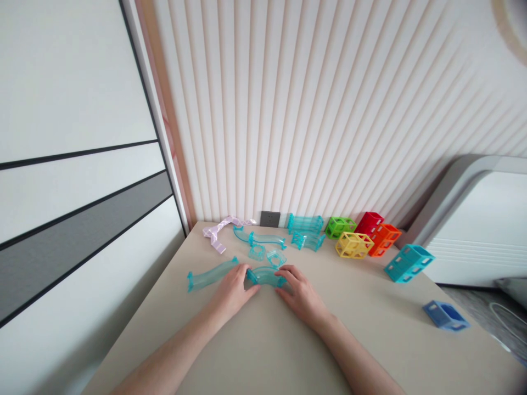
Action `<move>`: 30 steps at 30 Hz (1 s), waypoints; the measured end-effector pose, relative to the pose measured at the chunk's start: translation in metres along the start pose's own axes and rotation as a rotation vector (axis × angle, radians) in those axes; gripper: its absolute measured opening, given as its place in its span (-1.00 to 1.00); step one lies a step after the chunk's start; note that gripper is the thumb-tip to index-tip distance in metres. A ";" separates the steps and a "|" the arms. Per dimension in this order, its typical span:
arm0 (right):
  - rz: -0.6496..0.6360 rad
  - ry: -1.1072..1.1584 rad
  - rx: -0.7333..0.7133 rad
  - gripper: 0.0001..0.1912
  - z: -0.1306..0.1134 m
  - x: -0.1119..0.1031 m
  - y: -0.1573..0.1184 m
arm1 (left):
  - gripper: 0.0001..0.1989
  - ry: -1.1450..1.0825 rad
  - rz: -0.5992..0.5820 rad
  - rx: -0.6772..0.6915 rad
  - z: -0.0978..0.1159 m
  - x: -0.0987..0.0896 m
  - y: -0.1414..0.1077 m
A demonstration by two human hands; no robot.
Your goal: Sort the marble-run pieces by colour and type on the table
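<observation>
A curved translucent teal track piece [265,276] lies between my two hands near the middle of the table. My left hand [235,288] grips its left end between thumb and fingers. The right end is held by my right hand [300,292], thumb below and fingers above. Just left of my left hand rests a long teal track piece [212,275]. Beyond the curved piece are two small teal pieces with round holes, one on the left [257,252] and one on the right [276,258].
More teal tracks [267,239] lie farther back, beside a pale purple strip [214,233]. Green [340,227], yellow [354,245], red [369,224], orange [384,240], teal [409,263] and blue [446,315] blocks stand rightward on the table [263,351]. A ribbed wall borders the back.
</observation>
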State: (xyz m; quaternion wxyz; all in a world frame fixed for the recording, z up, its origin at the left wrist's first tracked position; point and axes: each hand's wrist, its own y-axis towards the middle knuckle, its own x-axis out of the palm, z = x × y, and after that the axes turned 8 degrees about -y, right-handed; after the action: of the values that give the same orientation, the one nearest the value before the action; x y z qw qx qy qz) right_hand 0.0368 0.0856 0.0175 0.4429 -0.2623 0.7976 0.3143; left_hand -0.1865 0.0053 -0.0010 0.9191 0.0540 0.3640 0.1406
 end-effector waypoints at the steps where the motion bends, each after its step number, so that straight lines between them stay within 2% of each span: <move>1: 0.004 -0.003 0.009 -0.66 -0.001 -0.001 0.000 | -0.65 0.001 -0.001 0.001 0.000 0.000 0.000; 6: 0.018 -0.039 0.090 -0.57 -0.001 -0.002 0.000 | -0.67 0.003 -0.005 0.010 0.000 -0.001 0.000; 11: 0.021 -0.087 0.163 -0.57 0.002 0.001 0.000 | -0.67 0.013 -0.012 0.009 -0.001 0.001 0.000; 20: 0.058 -0.229 0.142 -0.57 -0.008 0.001 -0.001 | -0.61 0.060 -0.012 -0.012 -0.002 0.003 0.000; 30: 0.068 -0.268 0.148 -0.60 -0.010 0.002 -0.001 | -0.44 0.191 0.004 -0.029 0.003 0.001 -0.001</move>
State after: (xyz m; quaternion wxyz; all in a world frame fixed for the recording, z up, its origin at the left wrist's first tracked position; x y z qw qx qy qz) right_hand 0.0310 0.0778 0.0195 0.5525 -0.1577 0.7608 0.3017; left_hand -0.1837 0.0044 0.0004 0.8805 0.0279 0.4480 0.1521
